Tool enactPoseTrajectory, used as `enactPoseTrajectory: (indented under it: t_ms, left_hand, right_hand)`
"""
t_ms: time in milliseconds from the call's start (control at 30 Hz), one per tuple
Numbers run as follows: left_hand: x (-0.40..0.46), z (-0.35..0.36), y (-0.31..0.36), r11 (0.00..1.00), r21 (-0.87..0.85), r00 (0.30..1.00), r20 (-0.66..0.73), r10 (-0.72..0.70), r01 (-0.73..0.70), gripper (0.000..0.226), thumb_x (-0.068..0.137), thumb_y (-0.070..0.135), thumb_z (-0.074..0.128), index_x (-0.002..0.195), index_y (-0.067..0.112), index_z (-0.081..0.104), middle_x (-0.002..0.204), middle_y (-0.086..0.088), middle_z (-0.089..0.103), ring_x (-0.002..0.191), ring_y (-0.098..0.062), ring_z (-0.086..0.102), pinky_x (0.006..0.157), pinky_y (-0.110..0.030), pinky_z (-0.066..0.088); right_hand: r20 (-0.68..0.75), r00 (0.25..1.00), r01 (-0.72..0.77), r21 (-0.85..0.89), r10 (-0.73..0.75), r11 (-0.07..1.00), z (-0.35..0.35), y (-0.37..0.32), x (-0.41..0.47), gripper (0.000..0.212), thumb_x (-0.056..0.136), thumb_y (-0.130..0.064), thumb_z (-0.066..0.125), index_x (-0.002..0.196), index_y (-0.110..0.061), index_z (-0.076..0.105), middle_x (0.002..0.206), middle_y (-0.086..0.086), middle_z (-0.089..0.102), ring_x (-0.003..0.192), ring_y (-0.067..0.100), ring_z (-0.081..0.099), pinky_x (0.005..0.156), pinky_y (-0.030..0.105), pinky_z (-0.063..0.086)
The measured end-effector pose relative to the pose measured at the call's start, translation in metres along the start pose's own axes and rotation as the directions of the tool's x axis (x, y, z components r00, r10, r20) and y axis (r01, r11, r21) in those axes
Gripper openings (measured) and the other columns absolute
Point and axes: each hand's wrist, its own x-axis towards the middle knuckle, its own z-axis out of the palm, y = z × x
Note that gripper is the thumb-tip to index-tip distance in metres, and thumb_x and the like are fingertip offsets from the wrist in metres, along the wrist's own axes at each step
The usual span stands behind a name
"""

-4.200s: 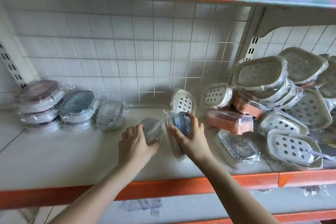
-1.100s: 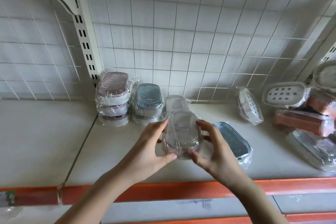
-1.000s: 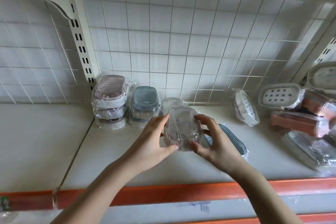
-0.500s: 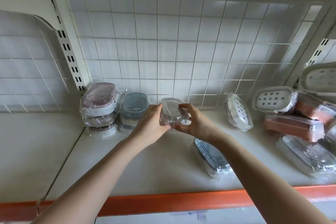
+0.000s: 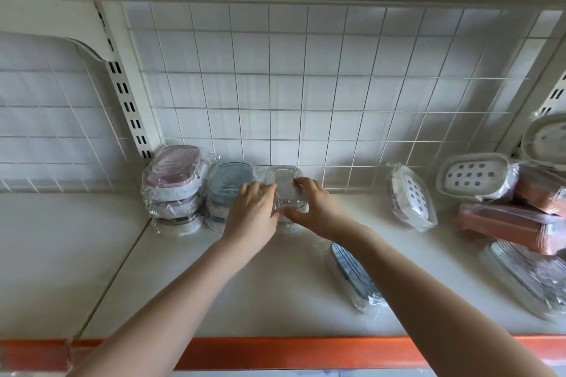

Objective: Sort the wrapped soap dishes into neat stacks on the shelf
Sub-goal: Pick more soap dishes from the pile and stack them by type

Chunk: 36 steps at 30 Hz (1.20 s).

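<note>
A clear wrapped soap dish sits at the back of the white shelf, on top of another clear one that my hands mostly hide. My left hand grips its left side and my right hand grips its right side. Just left of it stand a blue stack and a taller pink stack against the wire back. A loose blue wrapped dish lies on the shelf beside my right forearm.
To the right lie a tilted white perforated dish, another white dish, orange dishes and a clear-wrapped one in a loose pile. An orange strip edges the shelf front. A slotted upright stands behind the pink stack.
Both hands carried the clear dish from near the shelf front back to the wire grid and set it down beside the blue stack. The loose blue dish stayed where it lay.
</note>
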Motion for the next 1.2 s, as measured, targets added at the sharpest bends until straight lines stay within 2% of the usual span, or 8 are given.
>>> enactPoseTrajectory:
  t_ms: [267, 433, 633, 800, 867, 967, 1067, 1200]
  left_hand:
    - [-0.008, 0.0, 0.014, 0.995, 0.1, 1.0, -0.022, 0.009, -0.007, 0.048, 0.069, 0.01, 0.072, 0.114, 0.003, 0.057, 0.104, -0.017, 0.057, 0.096, -0.038, 0.056, 0.076, -0.044, 0.05]
    - [-0.025, -0.01, 0.037, 0.997, 0.004, 0.995, -0.068, 0.075, -0.075, 0.032, 0.072, 0.014, 0.068, 0.103, 0.009, 0.062, 0.096, -0.009, 0.063, 0.085, -0.034, 0.062, 0.068, -0.039, 0.051]
    - [-0.057, 0.001, 0.07, 0.97, -0.242, 0.997, 0.061, 0.052, -0.036, 0.033, 0.093, 0.03, 0.048, 0.125, 0.022, 0.054, 0.124, 0.007, 0.057, 0.11, -0.016, 0.056, 0.085, -0.032, 0.048]
    - [-0.071, 0.028, 0.079, 0.958, -0.286, 0.984, 0.178, 0.027, 0.026, 0.049, 0.091, 0.05, 0.037, 0.128, 0.02, 0.05, 0.122, 0.003, 0.055, 0.106, -0.022, 0.058, 0.082, -0.034, 0.047]
    - [-0.075, 0.036, 0.079, 0.944, -0.329, 0.989, 0.148, 0.03, 0.021, 0.064, 0.081, 0.057, 0.026, 0.122, 0.018, 0.055, 0.116, 0.002, 0.056, 0.098, -0.022, 0.062, 0.076, -0.035, 0.048]
    - [-0.081, 0.046, 0.076, 0.929, -0.371, 0.997, 0.068, 0.04, -0.012, 0.056, 0.08, 0.053, 0.035, 0.116, 0.017, 0.059, 0.111, 0.003, 0.058, 0.09, -0.022, 0.064, 0.07, -0.033, 0.052]
    - [-0.087, 0.051, 0.074, 0.917, -0.393, 0.997, 0.0, 0.075, -0.069, 0.048, 0.08, 0.045, 0.046, 0.114, 0.015, 0.058, 0.113, 0.002, 0.06, 0.091, -0.021, 0.065, 0.074, -0.03, 0.054]
    - [-0.091, 0.052, 0.074, 0.932, -0.343, 0.992, -0.008, 0.126, -0.121, 0.057, 0.075, 0.048, 0.047, 0.117, 0.012, 0.058, 0.117, -0.001, 0.061, 0.102, -0.014, 0.057, 0.08, -0.029, 0.052]
  right_hand:
    - [-0.063, 0.997, -0.046, -0.143, 0.038, 0.989, 0.001, -0.007, -0.01, 0.067, 0.085, -0.041, 0.064, 0.139, -0.012, 0.036, 0.138, 0.009, 0.043, 0.126, 0.031, 0.04, 0.103, 0.039, 0.037]
    - [-0.205, 0.978, -0.066, -0.105, 0.044, 0.992, -0.026, -0.003, -0.044, 0.039, 0.093, -0.029, 0.056, 0.128, -0.012, 0.053, 0.128, 0.008, 0.053, 0.121, 0.028, 0.049, 0.1, 0.034, 0.038]
    - [-0.319, 0.926, -0.212, 0.002, 0.201, 0.977, -0.036, 0.022, -0.104, 0.028, 0.089, -0.016, 0.06, 0.117, -0.014, 0.061, 0.119, 0.004, 0.056, 0.111, 0.025, 0.054, 0.091, 0.025, 0.039]
    - [-0.311, 0.917, -0.28, -0.055, 0.25, 0.958, -0.019, 0.034, -0.134, 0.046, 0.083, -0.037, 0.065, 0.122, -0.014, 0.055, 0.122, 0.006, 0.052, 0.111, 0.03, 0.052, 0.092, 0.043, 0.047]
    - [-0.335, 0.908, -0.289, -0.07, 0.25, 0.955, -0.015, 0.034, -0.141, 0.063, 0.076, -0.055, 0.059, 0.123, -0.013, 0.053, 0.123, 0.007, 0.052, 0.112, 0.03, 0.053, 0.09, 0.043, 0.049]
    - [-0.317, 0.908, -0.317, -0.087, 0.275, 0.945, -0.014, 0.034, -0.152, 0.083, 0.068, -0.072, 0.046, 0.131, -0.018, 0.047, 0.13, 0.004, 0.048, 0.117, 0.027, 0.049, 0.092, 0.04, 0.048]
    - [-0.241, 0.916, -0.338, -0.028, 0.322, 0.941, -0.017, 0.036, -0.158, 0.097, 0.058, -0.077, 0.044, 0.139, -0.024, 0.037, 0.136, -0.002, 0.041, 0.123, 0.022, 0.044, 0.099, 0.036, 0.041]
    - [-0.167, 0.931, -0.325, 0.034, 0.326, 0.945, -0.02, 0.041, -0.161, 0.102, 0.057, -0.069, 0.063, 0.143, -0.029, 0.028, 0.136, -0.003, 0.037, 0.128, 0.018, 0.038, 0.104, 0.03, 0.034]
